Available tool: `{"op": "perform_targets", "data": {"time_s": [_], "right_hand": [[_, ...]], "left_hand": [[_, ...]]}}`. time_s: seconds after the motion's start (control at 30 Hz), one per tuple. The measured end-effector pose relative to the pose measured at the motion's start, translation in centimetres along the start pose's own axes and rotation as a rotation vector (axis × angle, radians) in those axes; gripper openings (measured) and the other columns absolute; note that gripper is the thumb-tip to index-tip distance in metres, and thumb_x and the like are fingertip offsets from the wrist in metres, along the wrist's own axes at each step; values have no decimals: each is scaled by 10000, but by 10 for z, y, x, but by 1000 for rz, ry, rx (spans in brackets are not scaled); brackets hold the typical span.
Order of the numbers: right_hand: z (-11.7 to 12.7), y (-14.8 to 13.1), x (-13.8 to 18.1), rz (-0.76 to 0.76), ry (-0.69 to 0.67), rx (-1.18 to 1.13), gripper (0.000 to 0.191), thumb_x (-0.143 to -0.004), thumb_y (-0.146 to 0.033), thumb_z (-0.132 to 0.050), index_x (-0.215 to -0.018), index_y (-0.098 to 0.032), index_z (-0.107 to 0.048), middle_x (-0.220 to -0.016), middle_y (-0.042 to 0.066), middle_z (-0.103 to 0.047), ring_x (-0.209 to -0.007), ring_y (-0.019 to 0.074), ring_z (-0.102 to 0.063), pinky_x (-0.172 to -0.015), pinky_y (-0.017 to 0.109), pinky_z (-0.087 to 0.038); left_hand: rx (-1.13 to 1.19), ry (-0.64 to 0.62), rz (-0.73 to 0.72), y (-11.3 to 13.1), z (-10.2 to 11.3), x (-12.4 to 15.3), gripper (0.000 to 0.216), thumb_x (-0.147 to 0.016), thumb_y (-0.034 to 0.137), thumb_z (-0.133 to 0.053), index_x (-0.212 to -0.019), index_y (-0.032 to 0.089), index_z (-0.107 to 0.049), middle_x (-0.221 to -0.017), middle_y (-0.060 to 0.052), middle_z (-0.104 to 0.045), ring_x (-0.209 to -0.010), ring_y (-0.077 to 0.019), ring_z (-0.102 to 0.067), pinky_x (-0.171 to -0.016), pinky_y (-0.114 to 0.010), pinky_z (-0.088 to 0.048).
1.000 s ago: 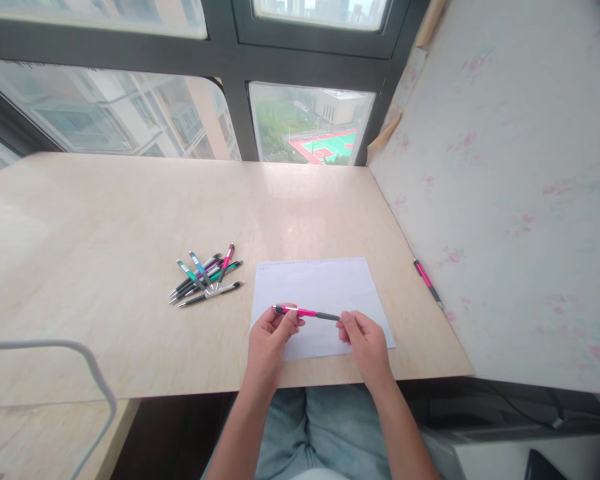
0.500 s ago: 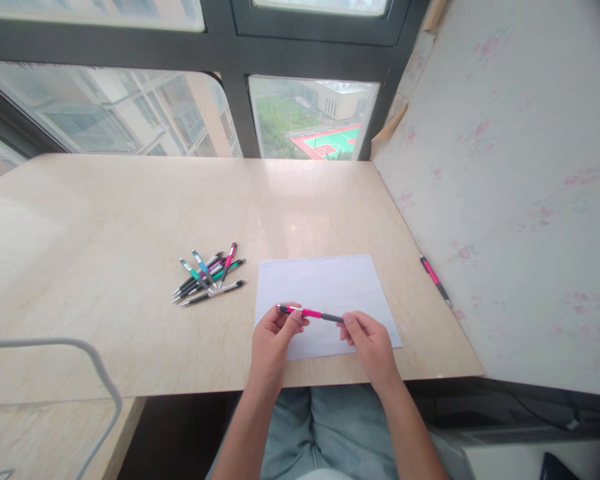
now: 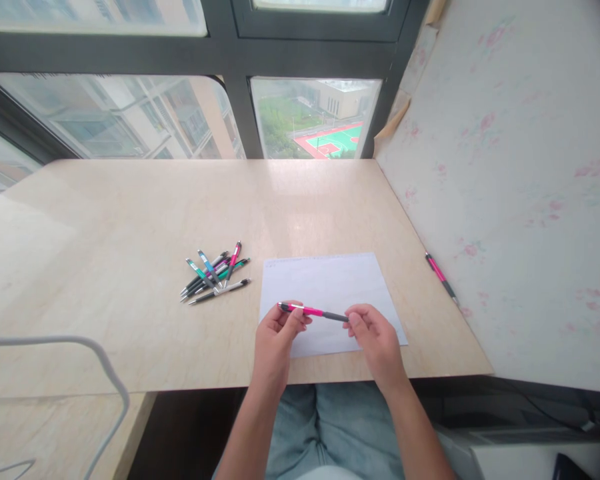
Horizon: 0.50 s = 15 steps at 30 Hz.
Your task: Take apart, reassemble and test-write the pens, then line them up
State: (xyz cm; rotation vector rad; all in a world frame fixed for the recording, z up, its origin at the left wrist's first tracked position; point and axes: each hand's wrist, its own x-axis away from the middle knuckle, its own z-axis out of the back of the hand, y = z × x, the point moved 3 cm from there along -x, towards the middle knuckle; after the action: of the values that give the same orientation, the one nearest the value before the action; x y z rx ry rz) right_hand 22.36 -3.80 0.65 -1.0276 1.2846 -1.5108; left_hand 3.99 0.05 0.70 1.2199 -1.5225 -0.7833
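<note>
Ballpoint pen (image 3: 313,311), pink, pinched at both ends!
Left hand (image 3: 275,333) on barrel (image 3: 310,311), right hand (image 3: 377,337) on writing end (image 3: 345,319); likely light, stiff, surest by its dark grip (image 3: 333,315).

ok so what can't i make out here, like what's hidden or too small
- Head view: the writing tip of the held pink pen, hidden by the fingers of the right hand.
- Head view: part of the near side of the paper, covered by the hands; the writing along its far edge is too small to read.
- Head view: parts of the piled pens, hidden where they overlap.
- Head view: the grey cable, cut off by the left edge.
</note>
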Motion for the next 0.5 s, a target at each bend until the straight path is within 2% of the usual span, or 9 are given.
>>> {"op": "perform_targets", "data": {"time_s": [0.1, 0.17, 0.3, 0.5], "right_hand": [[1, 1, 1, -50, -17, 45, 443, -960, -520, -465, -688, -197, -595, -575, -8, -533, -545, 134, -487, -526, 260, -381], [3, 1, 1, -47, -41, 113, 472, -949, -529, -484, -625, -198, -571, -552, -7, -521, -538, 134, -481, -532, 265, -372], [7, -2, 1, 15, -45, 157, 438, -944, -517, -501, -668, -199, -623, -650, 22, -616, -610, 156, -547, -592, 272, -421], [5, -7, 1, 30, -20, 175, 413, -940, -506, -512, -690, -202, -634, -661, 20, -625, -621, 159, -560, -613, 266, -437]], "left_hand": [[-9, -9, -7, 1, 0, 1, 279, -791, 373, -757, -960, 160, -696, -817, -46, -704, -778, -151, -659, -734, -254, -497], [-17, -10, -11, 1, 0, 1, 275, -791, 372, -757, -956, 161, -696, -815, -47, -706, -777, -152, -656, -733, -254, -496], [-6, -11, -1, 1, -1, 1, 274, -799, 371, -750, -972, 165, -694, -824, -42, -704, -765, -140, -643, -733, -249, -490], [15, -9, 8, 0, -3, 1, 291, -792, 378, -752, -978, 162, -688, -864, -53, -708, -773, -137, -633, -736, -250, -484]]}}
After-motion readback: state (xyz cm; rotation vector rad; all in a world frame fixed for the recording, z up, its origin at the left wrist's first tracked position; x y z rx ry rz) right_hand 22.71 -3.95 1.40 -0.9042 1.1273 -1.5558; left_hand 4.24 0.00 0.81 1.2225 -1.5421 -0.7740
